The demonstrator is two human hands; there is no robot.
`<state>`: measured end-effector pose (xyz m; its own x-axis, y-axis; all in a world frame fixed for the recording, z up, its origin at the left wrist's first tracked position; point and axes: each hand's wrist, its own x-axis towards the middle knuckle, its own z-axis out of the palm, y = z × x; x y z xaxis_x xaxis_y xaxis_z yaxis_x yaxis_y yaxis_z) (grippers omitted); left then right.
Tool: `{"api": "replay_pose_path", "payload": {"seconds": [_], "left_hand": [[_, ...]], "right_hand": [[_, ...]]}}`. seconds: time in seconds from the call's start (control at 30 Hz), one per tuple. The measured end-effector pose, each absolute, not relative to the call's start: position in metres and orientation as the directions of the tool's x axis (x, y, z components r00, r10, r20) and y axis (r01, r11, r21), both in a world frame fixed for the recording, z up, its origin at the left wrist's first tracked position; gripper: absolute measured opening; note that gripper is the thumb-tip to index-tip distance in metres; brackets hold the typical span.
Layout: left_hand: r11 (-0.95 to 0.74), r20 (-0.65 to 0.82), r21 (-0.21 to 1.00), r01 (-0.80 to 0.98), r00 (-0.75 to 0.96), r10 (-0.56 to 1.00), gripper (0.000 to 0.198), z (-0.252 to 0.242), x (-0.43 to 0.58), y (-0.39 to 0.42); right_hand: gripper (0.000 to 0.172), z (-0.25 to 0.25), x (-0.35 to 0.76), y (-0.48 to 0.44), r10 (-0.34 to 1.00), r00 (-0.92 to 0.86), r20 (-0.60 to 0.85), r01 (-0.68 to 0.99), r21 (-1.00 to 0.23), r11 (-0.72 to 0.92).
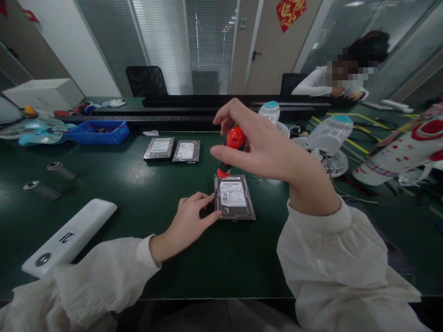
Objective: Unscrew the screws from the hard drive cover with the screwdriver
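A hard drive (pixel 236 198) with a white label lies flat on the dark green table in front of me. My left hand (pixel 192 216) holds its left edge, with the thumb and index fingertips on the casing. Above it, my right hand (pixel 258 143) is closed around the handle of a red and black screwdriver (pixel 224 169). The thin shaft slants down to the drive's left edge, close to my left index finger; whether the tip sits in a screw is too small to tell. Several tiny screws (pixel 258 180) lie just right of the drive.
Two more hard drives (pixel 186 151) lie farther back. To the left are a blue tray (pixel 100 132), two metal cylinders (pixel 60 170) and a white power bank (pixel 71 237). White fans (pixel 330 136) and cables crowd the right. Black rails (pixel 194 115) cross behind; a person (pixel 318 83) sits beyond.
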<state>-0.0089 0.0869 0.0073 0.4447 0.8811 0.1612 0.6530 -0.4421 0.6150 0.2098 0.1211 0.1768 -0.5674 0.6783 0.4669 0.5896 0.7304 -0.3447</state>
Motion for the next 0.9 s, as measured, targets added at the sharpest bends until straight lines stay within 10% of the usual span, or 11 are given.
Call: {"api": "replay_pose_path", "payload": {"seconds": [0.9], "left_hand": [[-0.449, 0.163, 0.619, 0.644, 0.453, 0.876, 0.049, 0.0053, -0.0103, 0.0876]], "right_hand": [[0.027, 0.1744, 0.2137, 0.1235, 0.796, -0.36, 0.487, 0.789, -0.297, 0.538]]}}
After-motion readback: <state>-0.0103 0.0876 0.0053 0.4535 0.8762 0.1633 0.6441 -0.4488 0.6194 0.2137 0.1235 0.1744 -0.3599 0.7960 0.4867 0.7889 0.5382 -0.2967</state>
